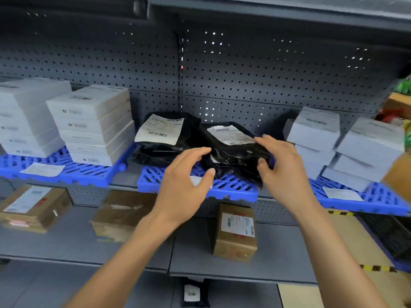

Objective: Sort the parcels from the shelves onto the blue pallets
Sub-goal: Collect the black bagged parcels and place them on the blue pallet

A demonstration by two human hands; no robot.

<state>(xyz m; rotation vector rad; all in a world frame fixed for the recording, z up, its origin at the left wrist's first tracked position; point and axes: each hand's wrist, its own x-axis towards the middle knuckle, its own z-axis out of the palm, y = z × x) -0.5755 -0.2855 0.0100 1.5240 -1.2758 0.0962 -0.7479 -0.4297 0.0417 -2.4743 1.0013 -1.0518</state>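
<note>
At frame centre: black plastic mailer bag (235,152), glossy and crumpled, white shipping label on top, lying on the middle blue pallet (231,187).
Right hand (282,165): fingers curled over the bag's right end, thumb pressed against its near edge, gripping it.
Left hand (186,181): just beside the bag's left edge, fingers and thumb spread apart in a loose curve, holding nothing; whether the fingertips touch the plastic cannot be told.
Black bags on the middle pallet: two; the second black bag (164,138) sits to the left, its barcode label facing up.
Blue pallets: three in a row on the same shelf; left pallet (66,172), right pallet (382,201).
Left pallet load: two stacks of white boxes (91,123).
Right pallet load: pale grey boxes (347,145), blurred, count unclear.
Lower shelf: three brown cardboard parcels (235,232), each well apart.
Bottom centre: one small black parcel (194,293).
</note>
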